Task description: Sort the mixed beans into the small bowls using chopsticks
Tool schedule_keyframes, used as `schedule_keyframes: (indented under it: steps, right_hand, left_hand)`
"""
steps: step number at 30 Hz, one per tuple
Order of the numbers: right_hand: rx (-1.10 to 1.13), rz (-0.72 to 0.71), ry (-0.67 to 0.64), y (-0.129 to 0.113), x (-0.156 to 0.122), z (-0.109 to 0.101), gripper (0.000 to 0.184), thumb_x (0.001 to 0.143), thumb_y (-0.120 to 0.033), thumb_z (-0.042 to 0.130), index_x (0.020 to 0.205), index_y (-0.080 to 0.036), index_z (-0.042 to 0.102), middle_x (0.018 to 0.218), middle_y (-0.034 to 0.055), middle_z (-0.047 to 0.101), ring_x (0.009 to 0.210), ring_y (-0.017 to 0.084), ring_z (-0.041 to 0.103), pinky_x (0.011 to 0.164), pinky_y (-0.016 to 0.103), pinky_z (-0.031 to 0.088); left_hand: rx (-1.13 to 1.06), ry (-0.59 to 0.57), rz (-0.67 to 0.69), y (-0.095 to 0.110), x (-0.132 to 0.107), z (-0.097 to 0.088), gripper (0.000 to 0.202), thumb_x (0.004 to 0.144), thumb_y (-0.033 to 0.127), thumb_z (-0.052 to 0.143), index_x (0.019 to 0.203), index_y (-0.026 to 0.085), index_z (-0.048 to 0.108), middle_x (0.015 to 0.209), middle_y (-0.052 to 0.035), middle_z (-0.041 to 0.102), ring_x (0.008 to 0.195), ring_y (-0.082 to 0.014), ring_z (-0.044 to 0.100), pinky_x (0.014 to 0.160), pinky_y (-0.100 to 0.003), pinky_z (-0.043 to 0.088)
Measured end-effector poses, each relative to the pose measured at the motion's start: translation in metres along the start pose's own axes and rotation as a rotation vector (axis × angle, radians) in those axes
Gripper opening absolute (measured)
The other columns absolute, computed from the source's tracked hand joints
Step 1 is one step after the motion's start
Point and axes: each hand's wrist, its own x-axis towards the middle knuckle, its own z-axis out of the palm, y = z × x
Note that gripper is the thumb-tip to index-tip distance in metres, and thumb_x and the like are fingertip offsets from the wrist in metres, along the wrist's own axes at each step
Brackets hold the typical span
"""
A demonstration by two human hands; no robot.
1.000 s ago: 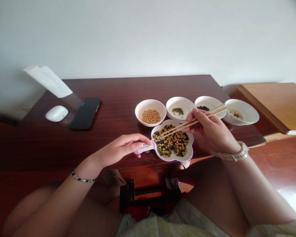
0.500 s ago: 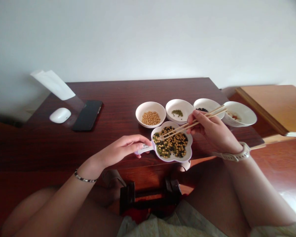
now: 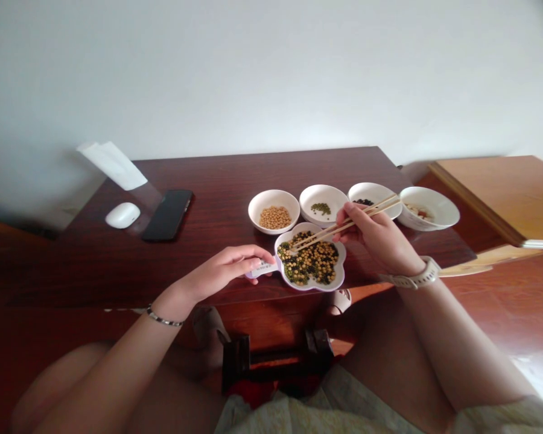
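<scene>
A flower-shaped white dish (image 3: pixel 340 274) with a handle sits at the table's near edge, full of mixed yellow, green and black beans. My left hand (image 3: pixel 228 270) pinches the dish's handle, fingers closed on it. My right hand (image 3: pixel 376 236) grips a pair of wooden chopsticks (image 3: pixel 339 226), whose tips reach down into the mixed beans. Behind the dish stand small white bowls: one with yellow beans (image 3: pixel 274 211), one with a few green beans (image 3: pixel 323 202), one with black beans (image 3: pixel 371 193), and a larger bowl (image 3: pixel 429 208) at the right.
On the dark wooden table (image 3: pixel 226 181), a black phone (image 3: pixel 168 214) and a white mouse (image 3: pixel 122 215) lie at the left, by a white folded paper (image 3: pixel 112 165). A lighter wooden surface (image 3: pixel 502 193) adjoins on the right. My knees are below the table edge.
The view has drifted, so everything sits a little further left and the table's far edge lower. The chopstick tips stay in the mixed beans; both hands keep their holds.
</scene>
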Motion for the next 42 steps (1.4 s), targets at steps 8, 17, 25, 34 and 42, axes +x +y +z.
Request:
schedule_keyframes:
  steps: [8,17,25,34,42]
  right_hand:
    - [-0.017,-0.004,0.015,-0.004,-0.002,0.003,0.046,0.096,-0.065,0.080,0.088,-0.020,0.076,0.078,0.0043,0.077,0.070,0.017,0.078,0.060,0.022,0.062]
    - [0.022,0.009,0.005,-0.003,-0.004,0.009,0.042,0.100,-0.062,0.077,0.089,-0.021,0.077,0.081,0.0039,0.079,0.071,0.016,0.078,0.063,0.021,0.064]
    - [0.010,0.014,0.017,0.000,0.001,0.010,0.044,0.099,-0.063,0.077,0.086,-0.021,0.076,0.079,0.0037,0.077,0.069,0.017,0.078,0.063,0.023,0.064]
    - [-0.002,-0.005,-0.022,0.003,0.004,0.014,0.044,0.099,-0.065,0.076,0.088,-0.022,0.076,0.080,0.0035,0.076,0.071,0.019,0.079,0.067,0.026,0.066]
    - [-0.025,-0.017,-0.043,0.005,0.004,0.023,0.044,0.101,-0.063,0.075,0.088,-0.021,0.075,0.079,0.0031,0.075,0.068,0.016,0.078,0.062,0.022,0.063]
  left_hand:
    - [-0.027,0.006,-0.008,0.003,-0.003,0.004,0.034,0.114,0.041,0.062,0.130,0.015,0.078,0.134,-0.0123,0.075,0.116,-0.0252,0.066,0.090,-0.031,0.059]
    - [-0.045,-0.011,-0.025,0.002,-0.005,0.002,0.034,0.115,0.042,0.061,0.132,0.017,0.078,0.138,-0.0113,0.075,0.122,-0.0258,0.068,0.093,-0.031,0.058]
    - [-0.048,-0.003,-0.030,0.001,-0.008,0.004,0.033,0.115,0.042,0.063,0.135,0.019,0.076,0.139,-0.0132,0.076,0.123,-0.0265,0.071,0.096,-0.033,0.058]
    - [-0.004,0.005,-0.015,0.001,-0.003,0.002,0.030,0.111,0.046,0.066,0.129,0.026,0.079,0.132,-0.0104,0.077,0.113,-0.0258,0.071,0.092,-0.036,0.061]
    - [-0.025,-0.036,-0.005,0.003,0.001,-0.003,0.030,0.113,0.043,0.064,0.129,0.022,0.080,0.131,-0.0094,0.074,0.110,-0.0225,0.067,0.089,-0.030,0.060]
